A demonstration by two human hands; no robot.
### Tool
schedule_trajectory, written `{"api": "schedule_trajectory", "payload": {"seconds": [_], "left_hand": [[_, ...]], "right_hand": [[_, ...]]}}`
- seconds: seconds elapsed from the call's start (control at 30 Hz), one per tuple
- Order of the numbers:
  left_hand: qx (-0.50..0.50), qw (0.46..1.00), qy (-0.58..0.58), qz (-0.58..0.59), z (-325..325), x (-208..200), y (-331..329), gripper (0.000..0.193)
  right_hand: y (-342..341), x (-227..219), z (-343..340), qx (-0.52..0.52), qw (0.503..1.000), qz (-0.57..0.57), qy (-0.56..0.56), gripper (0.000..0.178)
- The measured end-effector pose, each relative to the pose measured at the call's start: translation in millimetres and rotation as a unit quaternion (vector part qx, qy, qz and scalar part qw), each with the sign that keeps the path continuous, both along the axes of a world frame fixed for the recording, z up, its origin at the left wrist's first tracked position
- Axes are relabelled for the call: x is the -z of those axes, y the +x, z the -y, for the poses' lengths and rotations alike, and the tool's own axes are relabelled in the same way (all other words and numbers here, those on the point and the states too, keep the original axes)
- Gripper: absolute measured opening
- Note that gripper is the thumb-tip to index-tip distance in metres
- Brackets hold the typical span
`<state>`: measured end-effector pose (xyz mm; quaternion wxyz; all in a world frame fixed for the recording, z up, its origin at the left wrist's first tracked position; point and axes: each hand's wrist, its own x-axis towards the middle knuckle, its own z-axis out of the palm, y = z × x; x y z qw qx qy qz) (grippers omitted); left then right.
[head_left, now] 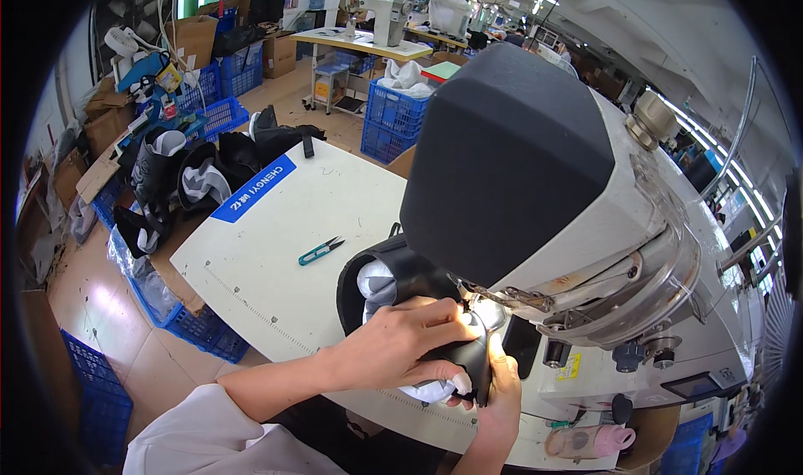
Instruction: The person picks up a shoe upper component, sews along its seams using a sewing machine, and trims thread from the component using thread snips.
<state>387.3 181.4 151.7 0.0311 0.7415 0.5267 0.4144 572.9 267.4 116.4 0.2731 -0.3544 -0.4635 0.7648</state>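
Note:
A black leather-like piece with a pale grey lining (pixel 410 276), perhaps a boot upper, lies on the white table under the lit needle area of a sewing machine (pixel 510 149). My left hand (pixel 410 334) rests across it from above, thumb and fingers closed on the black material just left of the needle. At the piece's near right edge, my right hand (pixel 500 383) pinches the material, its thumb pointing up toward the needle. The machine's head and my fingers hide the needle's tip and the seam.
Teal thread snips (pixel 321 251) lie on the white tabletop (pixel 251 266), left of the work. A pink-capped bottle (pixel 590 441) lies at the lower right. Black pieces are heaped (pixel 201 174) beyond the table's left edge, above blue crates (pixel 201 333). Another sewing table (pixel 364 42) stands farther back.

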Motion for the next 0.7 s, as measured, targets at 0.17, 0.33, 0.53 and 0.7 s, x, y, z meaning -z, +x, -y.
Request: {"api": "schedule_trajectory", "payload": {"seconds": [0.17,0.33,0.53,0.7], "left_hand": [[0.029,0.998,-0.052,0.029,4.9,-0.7,-0.3,0.049],[-0.059,0.995,0.080,-0.032,-5.5,19.0,11.1,0.047],[-0.121,0.960,0.239,-0.077,-25.5,37.2,16.5,0.030],[-0.118,0.957,0.254,-0.078,-27.7,36.5,16.1,0.030]], "right_hand": [[67.7,-36.8,22.0,0.201,0.876,0.160,0.407,0.054],[212.5,-112.2,-2.7,0.653,0.415,0.234,0.589,0.041],[346.0,-159.0,-127.3,0.638,0.503,0.329,0.482,0.040],[397.4,-163.4,-177.8,0.625,0.538,0.362,0.435,0.039]]}}
